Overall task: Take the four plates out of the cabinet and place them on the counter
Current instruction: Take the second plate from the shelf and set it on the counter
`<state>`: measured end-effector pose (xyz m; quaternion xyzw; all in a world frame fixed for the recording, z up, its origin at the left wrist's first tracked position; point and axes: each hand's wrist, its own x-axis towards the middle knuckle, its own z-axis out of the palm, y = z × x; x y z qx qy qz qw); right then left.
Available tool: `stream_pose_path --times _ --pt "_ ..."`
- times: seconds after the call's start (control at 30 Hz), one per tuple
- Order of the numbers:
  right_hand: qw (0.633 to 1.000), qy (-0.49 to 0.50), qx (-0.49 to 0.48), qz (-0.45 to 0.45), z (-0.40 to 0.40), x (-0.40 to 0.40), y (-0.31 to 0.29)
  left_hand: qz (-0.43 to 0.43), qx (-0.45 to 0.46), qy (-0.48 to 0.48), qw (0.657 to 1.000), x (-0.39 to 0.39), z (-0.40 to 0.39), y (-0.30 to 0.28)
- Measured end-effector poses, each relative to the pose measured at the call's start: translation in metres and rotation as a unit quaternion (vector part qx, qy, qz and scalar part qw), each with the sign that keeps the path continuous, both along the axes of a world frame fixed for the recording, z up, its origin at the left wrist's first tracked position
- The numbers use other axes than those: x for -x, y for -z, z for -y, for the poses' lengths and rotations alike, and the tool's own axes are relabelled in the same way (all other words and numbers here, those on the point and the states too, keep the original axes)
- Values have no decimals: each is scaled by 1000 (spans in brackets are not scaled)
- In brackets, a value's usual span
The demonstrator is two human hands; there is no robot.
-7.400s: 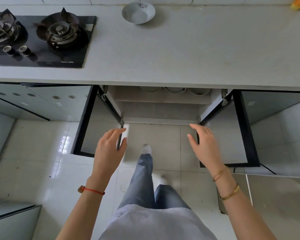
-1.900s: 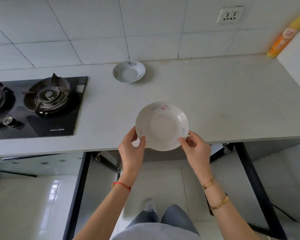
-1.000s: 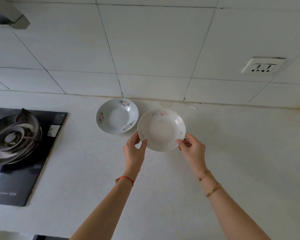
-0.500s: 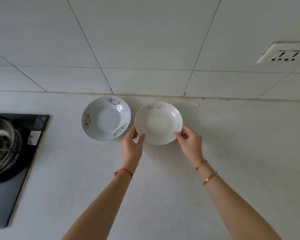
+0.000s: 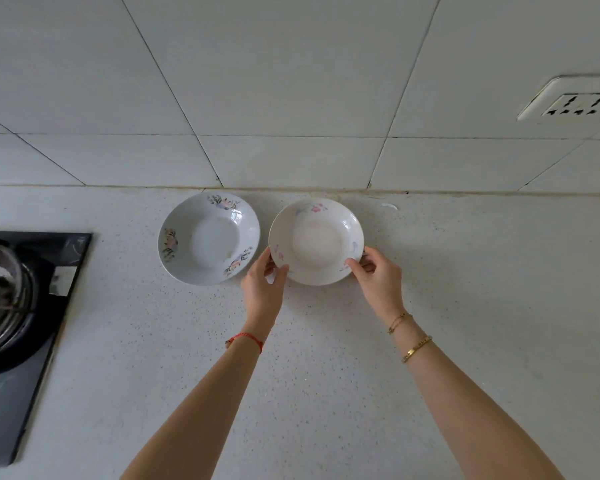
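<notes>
Plates now sit side by side near the back of the counter (image 5: 326, 375). Half a second ago the cream plate (image 5: 316, 241) was a little nearer the person and the camera was further back; now it lies close to the wall, just right of the blue-tinted plate (image 5: 208, 238), with a narrow strip of counter between their rims. Some seconds earlier the person stood at the open cabinet with only one plate on the counter, so this is the second of four brought up, and two should remain below, out of view here.

Both hands hold the cream plate by its near rim. The left hand (image 5: 262, 289) pinches the lower left edge, thumb on top. The right hand (image 5: 378, 282) grips the lower right edge the same way, fingers curled under. Whether the plate's base already rests fully on the counter or hangs just above it is hard to tell from this angle, though its shadow is tight, which suggests it is down or nearly so.

The cream plate is a shallow, deep-welled dish, glossy, with faint pink and blue flowers on the rim. Its neighbour is similar in shape but larger, with bolder floral sprays. Next step, as I judge it, is to let go and return to the cabinet.
</notes>
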<state>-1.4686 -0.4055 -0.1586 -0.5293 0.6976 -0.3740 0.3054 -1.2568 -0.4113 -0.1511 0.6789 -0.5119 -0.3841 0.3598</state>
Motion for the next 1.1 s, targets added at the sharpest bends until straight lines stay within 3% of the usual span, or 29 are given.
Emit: stream_pose_path --times 0.13,0.33,0.57,1.1 --pt "999 13 -23 -28 -7 6 -8 53 17 47 997 -8 -5 -10" --pt "984 -34 -43 -167 -44 22 -24 147 50 74 985 -27 -35 -33" --pt "979 -75 -2 -190 -99 21 -54 219 118 117 962 -47 -98 -74" --pt "947 -121 85 -285 -286 -19 -105 272 177 138 936 -102 -278 -113"
